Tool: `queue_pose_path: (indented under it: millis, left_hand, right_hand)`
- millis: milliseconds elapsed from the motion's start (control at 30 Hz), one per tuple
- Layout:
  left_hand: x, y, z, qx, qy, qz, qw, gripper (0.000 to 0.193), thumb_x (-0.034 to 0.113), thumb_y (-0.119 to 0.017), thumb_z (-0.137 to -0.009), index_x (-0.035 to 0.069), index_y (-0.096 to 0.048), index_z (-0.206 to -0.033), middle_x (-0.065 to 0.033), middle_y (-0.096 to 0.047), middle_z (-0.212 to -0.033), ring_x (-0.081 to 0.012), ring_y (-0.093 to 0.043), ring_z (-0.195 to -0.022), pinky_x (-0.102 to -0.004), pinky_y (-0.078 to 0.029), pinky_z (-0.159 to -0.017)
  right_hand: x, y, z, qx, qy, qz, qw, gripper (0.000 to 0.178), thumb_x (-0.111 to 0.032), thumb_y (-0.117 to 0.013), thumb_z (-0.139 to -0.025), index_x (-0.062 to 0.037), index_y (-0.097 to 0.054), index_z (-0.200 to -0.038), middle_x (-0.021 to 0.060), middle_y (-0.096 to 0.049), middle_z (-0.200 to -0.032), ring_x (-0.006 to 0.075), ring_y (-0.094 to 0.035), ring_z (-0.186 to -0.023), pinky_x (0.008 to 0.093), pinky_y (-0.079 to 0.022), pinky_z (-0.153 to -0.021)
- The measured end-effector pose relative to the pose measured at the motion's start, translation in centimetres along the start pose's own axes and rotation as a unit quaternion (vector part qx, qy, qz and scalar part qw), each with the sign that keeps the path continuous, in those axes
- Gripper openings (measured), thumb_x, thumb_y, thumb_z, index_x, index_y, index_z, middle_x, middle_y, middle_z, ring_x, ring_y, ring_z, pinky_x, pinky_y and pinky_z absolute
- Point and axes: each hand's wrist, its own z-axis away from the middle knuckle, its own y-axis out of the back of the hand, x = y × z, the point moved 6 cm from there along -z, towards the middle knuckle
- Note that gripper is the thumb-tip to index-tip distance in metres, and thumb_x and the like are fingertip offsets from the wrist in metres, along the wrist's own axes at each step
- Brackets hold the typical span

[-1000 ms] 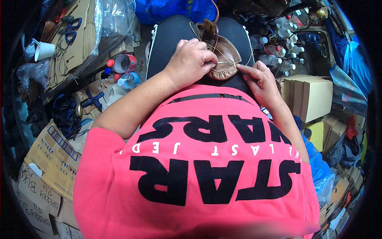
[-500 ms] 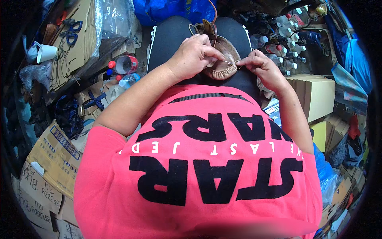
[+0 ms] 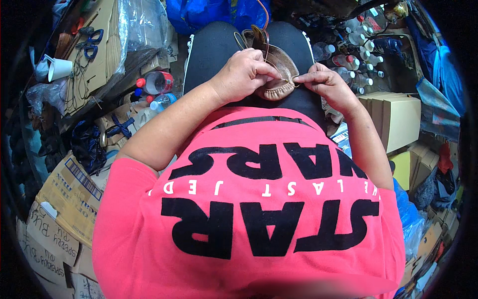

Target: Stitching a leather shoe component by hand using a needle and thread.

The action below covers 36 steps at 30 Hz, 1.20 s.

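Observation:
A brown leather moccasin upper (image 3: 279, 92) rests on my dark-trousered lap, its toe, with a row of gathered stitches, turned toward me. My left hand (image 3: 242, 74) is over its left side, finger and thumb pinched on a thin strand that looks like thread and runs to the stitched edge. From the right, my right hand (image 3: 329, 85) pinches at the thread by the right end of the gathers. Whether either hand also holds a needle is too small to make out. Behind the left hand, a lace loop and the shoe's back part rise, partly hidden.
Several plastic bottles (image 3: 348, 62) stand to the right, above a stack of tan cardboard pieces (image 3: 398, 122). On the left lie cardboard sheets with blue-handled scissors (image 3: 91, 45), a white cup (image 3: 59, 69) and a red-capped bottle (image 3: 158, 82). A blue bag (image 3: 199, 15) is beyond my knees.
Both hands keep their pinches at the stitched edge with only slight shifts. The shoe has barely moved.

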Motion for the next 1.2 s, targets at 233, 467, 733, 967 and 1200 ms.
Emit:
queue_pose_path:
  millis: [233, 467, 733, 967, 1200]
  left_hand:
    - [-2.0, -1.3, -1.5, -0.069, 0.043, 0.129, 0.988, 0.021, 0.0, -0.068, -0.073, 0.013, -0.073, -0.088, -0.0043, -0.051, -0.072, -0.0167, -0.05, -0.07, -0.0284, -0.042, -0.065]
    - [-1.1, -0.9, -2.8, -0.106, -0.045, 0.042, 0.992, 0.019, -0.001, -0.066, -0.073, 0.012, -0.072, -0.087, -0.0057, -0.048, -0.073, -0.02, -0.05, -0.073, -0.0297, -0.042, -0.066]
    - [0.0, -0.3, -1.5, -0.08, -0.049, 0.017, 0.995, 0.022, -0.001, -0.065, -0.076, 0.014, -0.072, -0.091, -0.0044, -0.047, -0.073, -0.0202, -0.05, -0.072, -0.0308, -0.043, -0.064]
    - [-0.6, -0.6, -1.0, -0.069, -0.017, 0.014, 0.997, 0.024, 0.0, -0.065, -0.076, 0.016, -0.073, -0.093, -0.0036, -0.048, -0.074, -0.0187, -0.05, -0.072, -0.0296, -0.043, -0.065]
    - [-2.1, -1.8, -1.7, -0.11, 0.057, 0.146, 0.982, 0.021, -0.002, -0.064, -0.077, 0.011, -0.073, -0.091, -0.0017, -0.051, -0.076, -0.0149, -0.05, -0.075, -0.0261, -0.042, -0.069]
  right_hand:
    - [0.5, 0.1, -0.9, -0.025, 0.026, -0.014, 0.999, 0.026, 0.001, -0.061, -0.078, -0.0096, -0.071, -0.099, -0.0012, -0.048, -0.078, 0.0121, -0.047, -0.08, 0.0217, -0.039, -0.076]
    - [-0.5, 0.2, -1.2, -0.04, 0.037, 0.034, 0.998, 0.029, 0.007, -0.057, -0.076, -0.0076, -0.071, -0.097, -0.0012, -0.046, -0.079, 0.0101, -0.046, -0.08, 0.0208, -0.038, -0.075]
    - [-0.6, 0.0, 0.3, 0.011, 0.047, 0.045, 0.998, 0.032, 0.004, -0.059, -0.077, -0.0127, -0.071, -0.102, -0.0001, -0.049, -0.075, 0.0113, -0.049, -0.076, 0.022, -0.043, -0.075]
    - [-0.2, -0.2, 0.6, 0.027, 0.033, 0.03, 0.999, 0.031, 0.003, -0.06, -0.078, -0.0129, -0.071, -0.103, -0.0007, -0.049, -0.075, 0.0106, -0.049, -0.075, 0.0216, -0.042, -0.074]
    - [0.7, -0.5, 0.0, 0.023, 0.051, -0.008, 0.998, 0.031, 0.002, -0.061, -0.078, -0.0132, -0.071, -0.102, -0.0009, -0.051, -0.076, 0.0108, -0.049, -0.078, 0.021, -0.042, -0.075]
